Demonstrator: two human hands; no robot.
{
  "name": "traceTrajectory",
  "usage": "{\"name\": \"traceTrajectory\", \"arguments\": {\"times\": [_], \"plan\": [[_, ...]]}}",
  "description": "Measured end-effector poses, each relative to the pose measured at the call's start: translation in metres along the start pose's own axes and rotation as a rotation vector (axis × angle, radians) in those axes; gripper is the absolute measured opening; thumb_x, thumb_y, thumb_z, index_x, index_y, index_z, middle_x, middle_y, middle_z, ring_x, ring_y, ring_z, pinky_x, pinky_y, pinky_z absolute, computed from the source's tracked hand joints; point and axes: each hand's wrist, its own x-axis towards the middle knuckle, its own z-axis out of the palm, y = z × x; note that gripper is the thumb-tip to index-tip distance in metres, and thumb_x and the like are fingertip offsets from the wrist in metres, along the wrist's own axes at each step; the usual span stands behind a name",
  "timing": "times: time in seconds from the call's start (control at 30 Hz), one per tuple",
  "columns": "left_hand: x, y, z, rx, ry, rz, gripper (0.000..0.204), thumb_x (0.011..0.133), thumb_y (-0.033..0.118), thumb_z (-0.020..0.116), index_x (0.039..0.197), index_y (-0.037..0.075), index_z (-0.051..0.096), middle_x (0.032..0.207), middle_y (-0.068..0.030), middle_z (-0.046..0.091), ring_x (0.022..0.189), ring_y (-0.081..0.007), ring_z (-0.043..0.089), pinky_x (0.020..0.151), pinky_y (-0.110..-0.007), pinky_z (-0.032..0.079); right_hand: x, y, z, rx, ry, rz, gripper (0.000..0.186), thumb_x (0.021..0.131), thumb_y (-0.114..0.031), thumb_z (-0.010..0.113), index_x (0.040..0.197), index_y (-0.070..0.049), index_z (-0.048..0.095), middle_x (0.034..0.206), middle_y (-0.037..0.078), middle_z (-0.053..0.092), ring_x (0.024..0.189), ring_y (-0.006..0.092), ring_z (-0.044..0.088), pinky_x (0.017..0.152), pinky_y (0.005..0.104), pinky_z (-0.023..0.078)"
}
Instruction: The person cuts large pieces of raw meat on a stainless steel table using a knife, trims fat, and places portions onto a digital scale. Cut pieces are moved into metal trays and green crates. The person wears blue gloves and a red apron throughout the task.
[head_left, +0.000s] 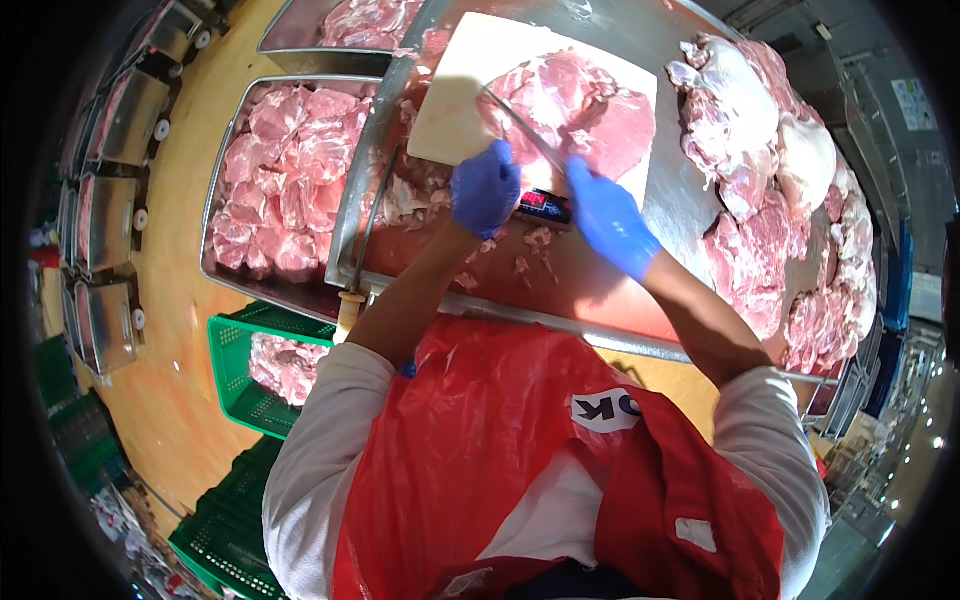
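Observation:
My gloved right hand [605,210] is closed round the handle of a knife [523,128], whose long blade reaches up and left over a large slab of pink meat [610,125] on a white cutting board [450,110]. My gloved left hand [485,188] has its fingers curled at the board's lower edge, beside the blade and below it; what they hold, if anything, is hidden. Between my hands sits a small black scale [545,210] with a red display. Meat scraps [410,200] lie on the steel table [660,270] round the board.
Large meat cuts [735,140] are piled on the right. Steel trays of meat [285,175] stand at left and upper left. A long steel rod [368,235] lies along the table's left edge. Green crates [240,370] sit at lower left, wheeled steel carts [120,120] at far left.

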Motion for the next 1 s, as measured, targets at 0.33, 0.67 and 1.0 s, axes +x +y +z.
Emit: {"name": "traceTrajectory", "arguments": {"times": [0.33, 0.67, 1.0], "plan": [[-0.010, -0.004, -0.021, -0.093, 0.057, -0.073, 0.009, 0.082, 0.006, 0.061, 0.079, 0.004, 0.052, 0.063, -0.0160, 0.051, 0.054, -0.0286, 0.053, 0.053, -0.039, 0.043, -0.030, 0.039, 0.002, -0.067, -0.159, 0.087, 0.024, 0.096, -0.012, 0.044, 0.116, 0.001, 0.044, 0.094, 0.030, 0.064, 0.080, 0.0478, 0.065, 0.069, 0.0552, 0.052], [-0.071, -0.039, -0.074, -0.666, -0.132, -0.332, 0.016, 0.083, -0.004, 0.057, 0.076, 0.008, 0.049, 0.072, 0.0062, 0.043, 0.067, -0.0028, 0.041, 0.057, -0.021, 0.036, -0.108, 0.070, -0.004, -0.083, 0.135, 0.043, 0.018, 0.097, -0.014, 0.054, 0.110, -0.004, 0.049, 0.077, 0.025, 0.061, 0.065, 0.0472, 0.061, 0.054, 0.0538, 0.046], [-0.091, -0.097, -0.084, 0.359, -0.522, -0.103, 0.058, 0.078, 0.032, 0.071, 0.127, 0.008, 0.050, 0.113, -0.0227, 0.060, 0.099, -0.0430, 0.061, 0.078, -0.050, 0.051, -0.084, 0.105, -0.002, 0.852, 0.891, 0.497, 0.020, 0.106, -0.020, 0.048, 0.093, -0.005, 0.052, 0.066, 0.002, 0.053, 0.052, 0.0098, 0.050, 0.047, 0.0262, 0.042]]}}
